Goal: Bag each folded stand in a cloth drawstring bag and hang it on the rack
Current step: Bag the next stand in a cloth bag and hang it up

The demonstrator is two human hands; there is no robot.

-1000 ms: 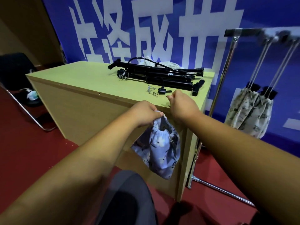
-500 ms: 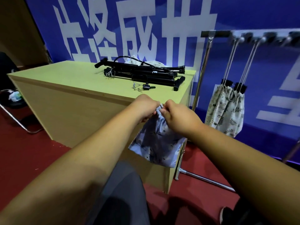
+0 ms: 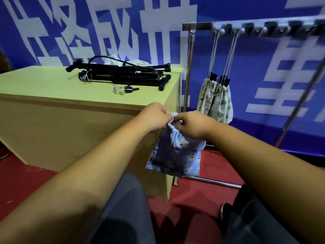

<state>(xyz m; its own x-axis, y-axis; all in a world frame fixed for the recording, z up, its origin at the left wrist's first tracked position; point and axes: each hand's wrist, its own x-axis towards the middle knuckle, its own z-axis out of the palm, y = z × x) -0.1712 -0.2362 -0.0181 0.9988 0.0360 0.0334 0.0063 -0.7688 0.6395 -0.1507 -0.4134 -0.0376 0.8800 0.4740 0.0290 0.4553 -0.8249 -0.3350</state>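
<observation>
A blue patterned drawstring bag [image 3: 175,155] hangs in front of me, off the table's near right corner. My left hand [image 3: 154,117] and my right hand [image 3: 191,124] both pinch its gathered mouth, close together. What is inside the bag is hidden. Several black folded stands [image 3: 123,74] lie on the table top [image 3: 44,81] at the back. Two white leaf-print bags [image 3: 214,101] hang by cords from the metal rack [image 3: 263,27] on the right, black stand ends poking out of them.
Small metal clips and a black knob [image 3: 126,89] lie loose near the stands, and white cloth [image 3: 119,62] shows behind them. The rack's upright pole [image 3: 190,67] stands beside the table's right end. Red carpet covers the floor; a blue banner fills the back wall.
My view has swung right towards the rack. Both hands came together on the bag's mouth, which is now gathered tighter, and the bag moved right past the table's corner.
</observation>
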